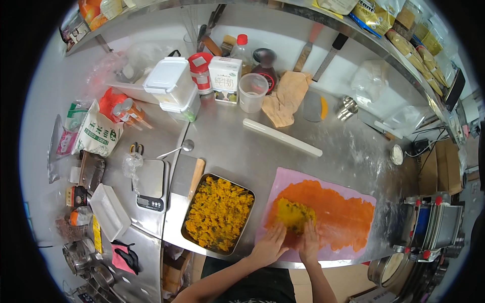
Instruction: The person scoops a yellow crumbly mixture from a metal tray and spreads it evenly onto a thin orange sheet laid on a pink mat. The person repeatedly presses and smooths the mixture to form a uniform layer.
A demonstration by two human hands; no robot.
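Observation:
An orange sheet of dough (343, 212) lies on a pink mat (280, 182) near the table's front edge. Toward the sheet's left end sits a mound of yellow crumbly filling (295, 213) with dark green bits. My left hand (271, 245) rests at the mound's near left side, fingers stretched out. On its near right side, my right hand (309, 244) has its fingers extended, pointing away from me. Neither hand grips anything. Left of the mat, a square metal tray (254, 202) is full of the same yellow filling.
A wooden-handled scraper (197, 177) and a kitchen scale (151, 179) lie left of the tray. Beyond the mat is a white rolling pin (283, 137). Tubs, a milk carton (225, 78) and a brown cloth (287, 98) line the back. A roller machine (429, 227) stands at right.

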